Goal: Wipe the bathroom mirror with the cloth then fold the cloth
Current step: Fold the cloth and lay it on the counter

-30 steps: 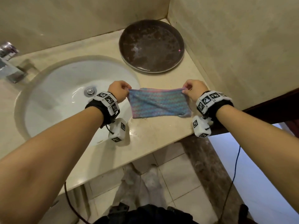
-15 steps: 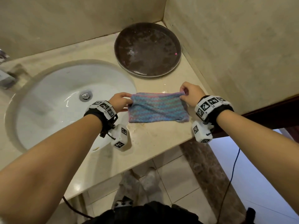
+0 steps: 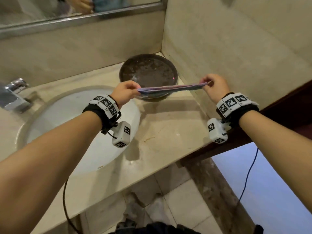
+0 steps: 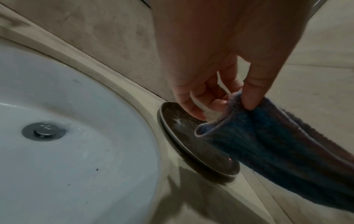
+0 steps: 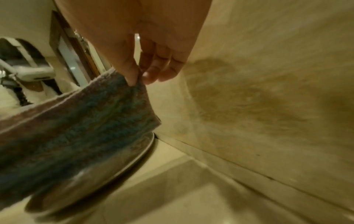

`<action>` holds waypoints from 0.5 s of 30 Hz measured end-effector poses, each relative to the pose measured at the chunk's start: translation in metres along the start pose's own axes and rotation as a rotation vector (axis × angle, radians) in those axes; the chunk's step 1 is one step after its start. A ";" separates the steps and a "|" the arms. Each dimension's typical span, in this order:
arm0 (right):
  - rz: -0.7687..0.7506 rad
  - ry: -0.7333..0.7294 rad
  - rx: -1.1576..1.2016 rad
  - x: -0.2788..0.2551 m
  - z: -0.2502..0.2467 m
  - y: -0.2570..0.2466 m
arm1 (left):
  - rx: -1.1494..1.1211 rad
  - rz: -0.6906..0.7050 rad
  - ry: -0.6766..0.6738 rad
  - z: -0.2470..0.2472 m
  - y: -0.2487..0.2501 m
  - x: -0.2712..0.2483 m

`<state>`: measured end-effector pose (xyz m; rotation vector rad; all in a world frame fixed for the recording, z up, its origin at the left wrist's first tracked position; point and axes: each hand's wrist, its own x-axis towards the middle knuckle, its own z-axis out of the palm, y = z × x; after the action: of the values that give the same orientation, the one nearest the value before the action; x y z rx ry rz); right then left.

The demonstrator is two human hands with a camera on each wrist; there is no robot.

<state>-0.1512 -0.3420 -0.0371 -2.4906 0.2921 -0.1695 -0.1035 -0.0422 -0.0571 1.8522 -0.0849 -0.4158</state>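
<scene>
Cloth [image 3: 172, 87], lying flat on the counter [image 3: 168, 130] a second ago, now hangs taut in the air above the dish [image 3: 148, 71], pinched at its ends by left hand [image 3: 124, 93] and right hand [image 3: 215, 86]. Folding appears under way; mirror [image 3: 50, 12] above.

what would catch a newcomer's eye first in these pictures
The blue-and-pink knitted cloth, stretched taut in mid-air between the left hand and right hand, each pinching one end. Just behind it, a round dark metal tray sits in the counter's corner, beside the white oval sink.
</scene>
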 end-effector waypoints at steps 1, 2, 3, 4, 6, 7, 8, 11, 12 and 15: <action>0.005 -0.008 -0.036 -0.004 0.002 0.007 | 0.032 -0.003 -0.026 0.003 0.000 -0.002; 0.020 -0.051 -0.083 -0.011 0.006 0.017 | 0.093 -0.011 -0.074 0.006 -0.004 -0.005; 0.041 -0.149 -0.131 -0.017 0.012 0.029 | 0.191 -0.023 -0.143 0.010 -0.012 -0.007; 0.069 -0.312 -0.196 -0.025 0.019 0.039 | 0.308 -0.038 -0.231 0.013 -0.021 -0.010; 0.140 -0.607 -0.333 -0.042 0.034 0.054 | 0.517 -0.105 -0.427 0.020 -0.040 -0.017; 0.174 -0.623 -0.364 -0.046 0.039 0.059 | 0.563 -0.132 -0.476 0.023 -0.048 -0.019; 0.206 -0.577 -0.361 -0.049 0.041 0.060 | 0.554 -0.132 -0.467 0.026 -0.053 -0.018; 0.298 -0.413 -0.254 -0.045 0.043 0.060 | 0.455 -0.046 -0.279 0.035 -0.054 -0.009; 0.324 -0.404 -0.225 -0.043 0.042 0.057 | 0.455 -0.014 -0.247 0.039 -0.051 -0.004; 0.360 -0.384 -0.246 -0.040 0.042 0.053 | 0.461 0.048 -0.204 0.061 -0.040 0.008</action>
<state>-0.1909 -0.3500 -0.1043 -2.5889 0.6166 0.5140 -0.1221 -0.0869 -0.1123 2.2482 -0.3903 -0.5872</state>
